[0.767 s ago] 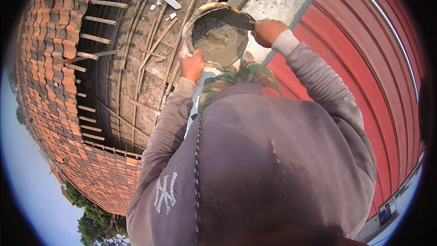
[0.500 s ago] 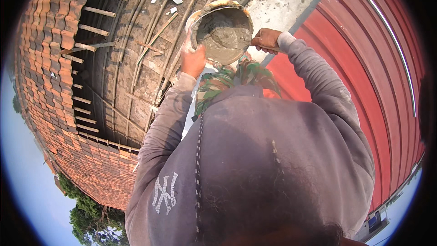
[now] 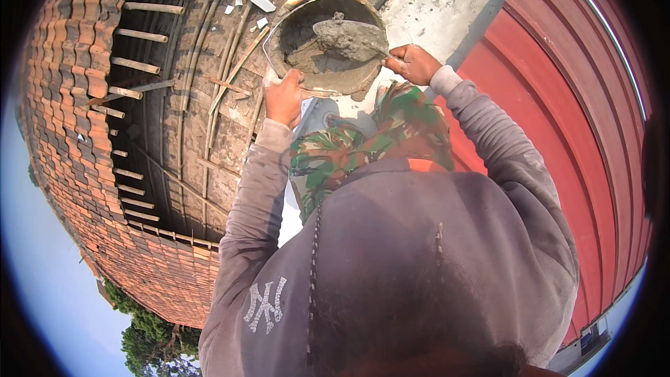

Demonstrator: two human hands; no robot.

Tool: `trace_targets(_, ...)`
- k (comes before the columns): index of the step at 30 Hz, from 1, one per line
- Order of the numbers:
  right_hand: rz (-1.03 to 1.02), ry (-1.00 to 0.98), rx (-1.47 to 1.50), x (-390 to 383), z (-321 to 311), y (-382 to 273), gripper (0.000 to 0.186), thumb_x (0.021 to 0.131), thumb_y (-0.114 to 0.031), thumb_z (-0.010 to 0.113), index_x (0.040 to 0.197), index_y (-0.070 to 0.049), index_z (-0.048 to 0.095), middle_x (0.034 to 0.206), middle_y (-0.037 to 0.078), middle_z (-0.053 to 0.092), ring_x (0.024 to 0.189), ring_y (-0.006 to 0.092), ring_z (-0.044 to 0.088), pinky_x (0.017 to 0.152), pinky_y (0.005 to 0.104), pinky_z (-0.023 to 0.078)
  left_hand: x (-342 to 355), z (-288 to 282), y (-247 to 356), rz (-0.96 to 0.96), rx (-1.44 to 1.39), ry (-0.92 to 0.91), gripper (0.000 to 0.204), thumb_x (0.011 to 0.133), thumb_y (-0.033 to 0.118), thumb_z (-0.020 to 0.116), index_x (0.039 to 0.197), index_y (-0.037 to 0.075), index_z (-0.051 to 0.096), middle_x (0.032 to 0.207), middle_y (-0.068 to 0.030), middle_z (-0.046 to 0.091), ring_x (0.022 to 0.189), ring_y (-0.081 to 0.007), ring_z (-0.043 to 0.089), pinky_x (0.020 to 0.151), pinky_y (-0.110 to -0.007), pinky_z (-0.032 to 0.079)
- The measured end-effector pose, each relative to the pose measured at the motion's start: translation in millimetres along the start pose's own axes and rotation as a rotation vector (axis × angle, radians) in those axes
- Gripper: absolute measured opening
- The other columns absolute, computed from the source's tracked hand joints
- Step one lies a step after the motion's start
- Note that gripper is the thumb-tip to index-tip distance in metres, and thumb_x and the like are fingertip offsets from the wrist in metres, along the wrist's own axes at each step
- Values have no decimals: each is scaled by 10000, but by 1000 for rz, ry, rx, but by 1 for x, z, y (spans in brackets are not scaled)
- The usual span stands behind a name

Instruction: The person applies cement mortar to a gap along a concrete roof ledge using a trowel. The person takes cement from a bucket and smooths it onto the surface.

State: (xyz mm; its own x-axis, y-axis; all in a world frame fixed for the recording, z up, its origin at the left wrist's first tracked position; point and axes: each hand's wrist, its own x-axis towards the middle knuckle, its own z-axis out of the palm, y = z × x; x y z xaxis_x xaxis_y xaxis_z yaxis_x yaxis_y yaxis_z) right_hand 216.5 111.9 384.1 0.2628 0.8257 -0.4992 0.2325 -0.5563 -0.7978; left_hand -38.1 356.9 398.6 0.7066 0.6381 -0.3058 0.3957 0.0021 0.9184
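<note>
My left hand [image 3: 285, 99] is closed on the near left rim of a round bucket [image 3: 292, 28], which has a mortar-crusted edge and a thin wire handle. Wet grey mortar [image 3: 335, 78] lines the inside and lies along the near wall. On the right, my right hand [image 3: 413, 64] is wrapped round the handle of a trowel, mostly hidden in the fingers. The trowel's blade [image 3: 350, 40] points left across the bucket's mouth, heaped with mortar. The bucket tilts toward me, above my camouflage trousers [image 3: 405, 122].
Under and beyond the bucket runs a pale concrete ledge [image 3: 436, 10]. Red corrugated metal sheeting [image 3: 551, 98] lies right. At left, an opening with bamboo poles [image 3: 146, 35] borders orange roof tiles [image 3: 77, 91]. White scraps [image 3: 260, 1] lie on the brown surface near the bucket.
The trowel blade has come up out of the mortar with a heap on it. The bucket has moved slightly left and tilts more toward me. My legs show more.
</note>
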Motion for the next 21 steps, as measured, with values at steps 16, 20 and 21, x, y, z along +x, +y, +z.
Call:
trace_targets(16, 118, -206, 361, 135, 27, 85, 437, 1004, -348, 598, 684, -57, 535, 527, 10, 485, 380, 100, 480, 372, 263, 392, 45, 14, -123, -140, -267, 111, 172, 987, 43, 562, 1027, -109, 630, 1026, -181, 610, 885, -314, 704, 744, -486, 659)
trace_targets(20, -5, -180, 370, 141, 26, 103, 454, 981, -436, 619, 732, -57, 599, 543, 17, 519, 378, 106, 489, 381, 262, 427, 49, -3, -163, -322, -728, 172, 171, 971, 52, 556, 1023, -107, 591, 1117, -214, 638, 982, -397, 697, 863, -590, 619)
trace_targets(21, 2, -165, 447, 142, 26, 116, 452, 983, -435, 618, 738, -56, 600, 545, 13, 516, 387, 104, 494, 385, 261, 432, 45, -12, -170, -325, -741, 179, 178, 965, 57, 552, 1046, -98, 583, 1129, -219, 641, 1004, -404, 692, 882, -590, 610)
